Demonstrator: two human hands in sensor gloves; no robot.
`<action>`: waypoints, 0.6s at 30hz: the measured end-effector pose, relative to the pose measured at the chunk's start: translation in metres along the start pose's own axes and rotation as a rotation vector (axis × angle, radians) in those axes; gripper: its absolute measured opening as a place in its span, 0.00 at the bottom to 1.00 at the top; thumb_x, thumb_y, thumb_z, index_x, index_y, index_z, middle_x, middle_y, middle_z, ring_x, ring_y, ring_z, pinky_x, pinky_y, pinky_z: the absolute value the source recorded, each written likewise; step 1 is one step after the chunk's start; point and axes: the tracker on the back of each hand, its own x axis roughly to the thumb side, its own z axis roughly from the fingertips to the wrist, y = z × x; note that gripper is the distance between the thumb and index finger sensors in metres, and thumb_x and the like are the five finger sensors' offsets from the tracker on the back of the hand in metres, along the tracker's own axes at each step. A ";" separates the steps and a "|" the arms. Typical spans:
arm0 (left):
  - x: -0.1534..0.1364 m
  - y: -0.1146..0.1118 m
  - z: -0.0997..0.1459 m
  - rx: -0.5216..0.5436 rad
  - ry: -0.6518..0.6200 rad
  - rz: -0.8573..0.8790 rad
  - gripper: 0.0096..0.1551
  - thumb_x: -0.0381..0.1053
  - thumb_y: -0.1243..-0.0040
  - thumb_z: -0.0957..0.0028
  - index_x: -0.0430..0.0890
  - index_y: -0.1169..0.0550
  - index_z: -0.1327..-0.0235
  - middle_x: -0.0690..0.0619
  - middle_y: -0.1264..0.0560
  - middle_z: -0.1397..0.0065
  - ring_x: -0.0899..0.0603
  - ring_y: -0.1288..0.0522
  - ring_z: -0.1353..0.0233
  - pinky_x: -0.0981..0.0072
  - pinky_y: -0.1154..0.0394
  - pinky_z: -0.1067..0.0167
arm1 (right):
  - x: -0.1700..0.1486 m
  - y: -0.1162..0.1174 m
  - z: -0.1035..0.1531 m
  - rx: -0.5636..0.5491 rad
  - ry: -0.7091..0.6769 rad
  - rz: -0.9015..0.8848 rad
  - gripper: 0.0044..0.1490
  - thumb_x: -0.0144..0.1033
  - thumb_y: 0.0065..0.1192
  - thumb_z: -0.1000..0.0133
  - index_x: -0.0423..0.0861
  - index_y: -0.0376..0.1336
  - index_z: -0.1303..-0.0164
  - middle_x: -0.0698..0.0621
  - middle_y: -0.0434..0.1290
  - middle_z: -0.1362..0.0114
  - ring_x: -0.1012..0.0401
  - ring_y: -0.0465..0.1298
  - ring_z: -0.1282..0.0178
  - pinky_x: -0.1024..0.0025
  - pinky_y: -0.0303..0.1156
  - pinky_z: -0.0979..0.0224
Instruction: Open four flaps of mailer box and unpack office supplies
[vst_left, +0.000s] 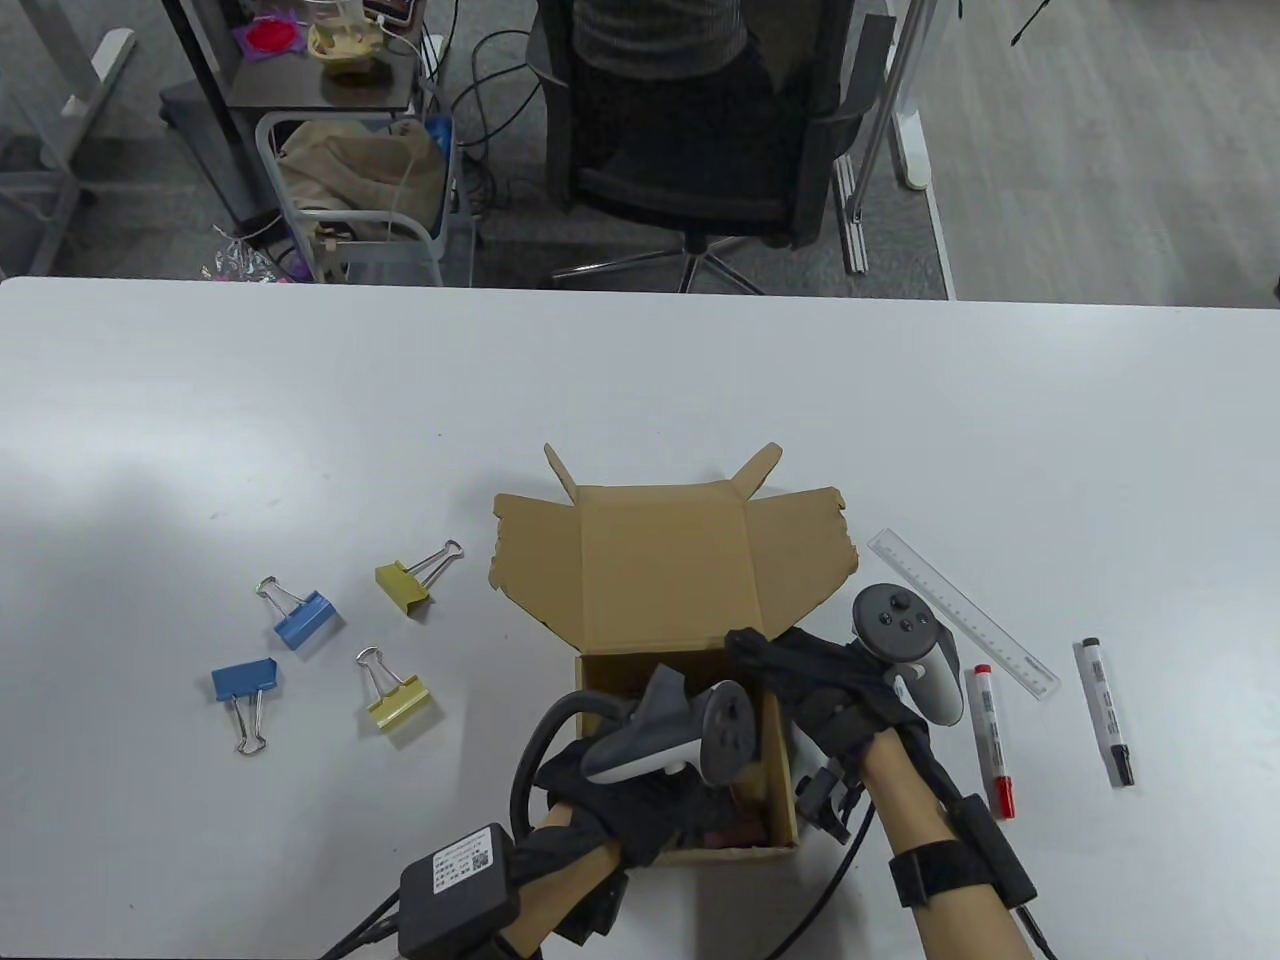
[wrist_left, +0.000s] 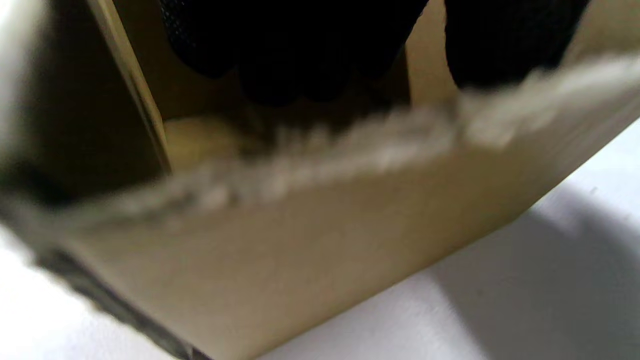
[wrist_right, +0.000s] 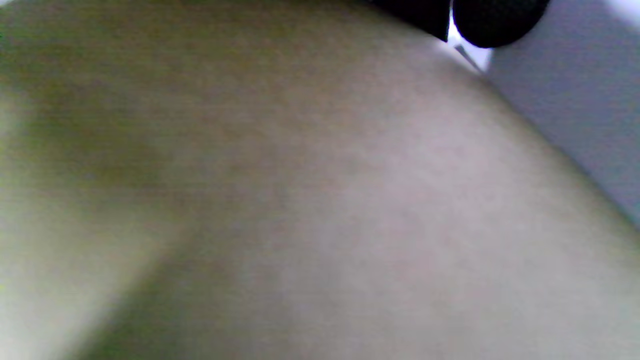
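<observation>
The brown mailer box (vst_left: 662, 560) stands near the table's front edge, its lid and side flaps folded back. My left hand (vst_left: 640, 805) reaches over the near wall into the box. Its fingers (wrist_left: 300, 55) hang inside, and what they touch is hidden. My right hand (vst_left: 800, 690) lies along the box's right wall, with fingers over the rim by the far right corner. In the right wrist view the cardboard wall (wrist_right: 300, 200) fills the frame, with one fingertip (wrist_right: 500, 20) at the top. Something dark red (vst_left: 742, 826) shows inside the box.
Left of the box lie two blue binder clips (vst_left: 302, 618) (vst_left: 245, 685) and two yellow ones (vst_left: 405, 585) (vst_left: 400, 700). To the right lie a clear ruler (vst_left: 960, 615), a red marker (vst_left: 992, 740) and a black marker (vst_left: 1103, 710). An office chair (vst_left: 700, 120) stands beyond the table.
</observation>
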 end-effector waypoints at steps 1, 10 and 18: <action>0.000 -0.004 -0.004 -0.015 0.006 -0.002 0.45 0.70 0.37 0.50 0.59 0.36 0.19 0.54 0.33 0.15 0.42 0.31 0.17 0.48 0.35 0.18 | 0.000 0.000 0.000 0.000 0.000 0.000 0.40 0.58 0.49 0.36 0.41 0.59 0.22 0.32 0.68 0.22 0.34 0.62 0.22 0.29 0.57 0.31; 0.003 -0.018 -0.025 -0.036 0.050 -0.064 0.55 0.77 0.35 0.60 0.65 0.40 0.17 0.59 0.38 0.12 0.43 0.37 0.13 0.45 0.42 0.13 | 0.000 0.001 -0.001 0.001 0.000 0.000 0.40 0.58 0.50 0.36 0.41 0.59 0.22 0.32 0.68 0.22 0.34 0.62 0.22 0.29 0.57 0.32; 0.005 -0.024 -0.027 -0.079 0.056 -0.096 0.53 0.73 0.33 0.54 0.64 0.43 0.16 0.59 0.39 0.12 0.44 0.37 0.13 0.44 0.43 0.12 | 0.000 0.001 -0.001 0.001 0.000 -0.001 0.40 0.58 0.50 0.36 0.41 0.59 0.22 0.32 0.68 0.22 0.34 0.62 0.22 0.29 0.57 0.32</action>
